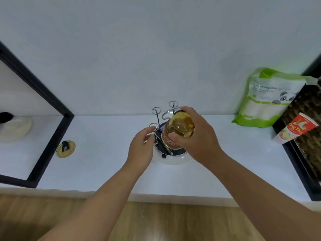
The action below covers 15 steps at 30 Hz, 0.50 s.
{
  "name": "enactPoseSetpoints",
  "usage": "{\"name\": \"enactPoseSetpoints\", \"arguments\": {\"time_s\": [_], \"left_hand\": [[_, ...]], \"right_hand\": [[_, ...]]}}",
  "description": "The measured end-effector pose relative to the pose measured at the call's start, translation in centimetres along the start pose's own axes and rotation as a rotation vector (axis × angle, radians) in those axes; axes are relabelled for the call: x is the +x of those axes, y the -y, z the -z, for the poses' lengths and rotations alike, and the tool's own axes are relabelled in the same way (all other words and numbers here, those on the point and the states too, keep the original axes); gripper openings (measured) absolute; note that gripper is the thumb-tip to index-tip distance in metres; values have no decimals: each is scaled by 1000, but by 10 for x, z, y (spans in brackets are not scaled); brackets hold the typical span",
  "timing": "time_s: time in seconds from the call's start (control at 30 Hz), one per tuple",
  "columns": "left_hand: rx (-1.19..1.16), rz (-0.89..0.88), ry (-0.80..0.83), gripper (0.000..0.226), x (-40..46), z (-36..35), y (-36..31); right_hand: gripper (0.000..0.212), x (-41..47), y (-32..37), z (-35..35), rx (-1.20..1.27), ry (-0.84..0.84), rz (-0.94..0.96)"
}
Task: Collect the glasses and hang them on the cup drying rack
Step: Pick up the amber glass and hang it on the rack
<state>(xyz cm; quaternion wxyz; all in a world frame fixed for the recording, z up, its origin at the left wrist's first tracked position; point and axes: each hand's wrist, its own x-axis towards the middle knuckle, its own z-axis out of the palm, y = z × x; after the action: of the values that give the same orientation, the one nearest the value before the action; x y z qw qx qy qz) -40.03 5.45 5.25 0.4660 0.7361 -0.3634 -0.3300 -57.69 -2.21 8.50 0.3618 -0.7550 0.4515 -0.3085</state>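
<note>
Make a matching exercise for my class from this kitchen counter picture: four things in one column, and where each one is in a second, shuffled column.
Things
1. amber glass
2. round lid
3. green bag
4. left hand

Places
A. leaning against the wall, at the right of the counter
B. lying flat on the counter, left of the rack
C. touching a wire prong of the drying rack
D. held upside down in the right hand, over the rack

Pairs: 1-D, 2-B, 3-A, 4-C
</note>
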Motion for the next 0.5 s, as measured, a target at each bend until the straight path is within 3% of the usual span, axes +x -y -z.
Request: {"name": "enactPoseSetpoints", "arguments": {"time_s": [0.17, 0.33, 0.5], "left_hand": [[156, -97, -12, 35, 15, 2, 7], [552, -237, 54, 44, 24, 5, 17], [677, -295, 78, 46, 27, 4, 20]], "right_hand": [[79, 11, -5, -15, -132, 68, 45], [79, 14, -20, -33, -341, 61, 99], [83, 13, -36, -43, -464, 104, 89]]}}
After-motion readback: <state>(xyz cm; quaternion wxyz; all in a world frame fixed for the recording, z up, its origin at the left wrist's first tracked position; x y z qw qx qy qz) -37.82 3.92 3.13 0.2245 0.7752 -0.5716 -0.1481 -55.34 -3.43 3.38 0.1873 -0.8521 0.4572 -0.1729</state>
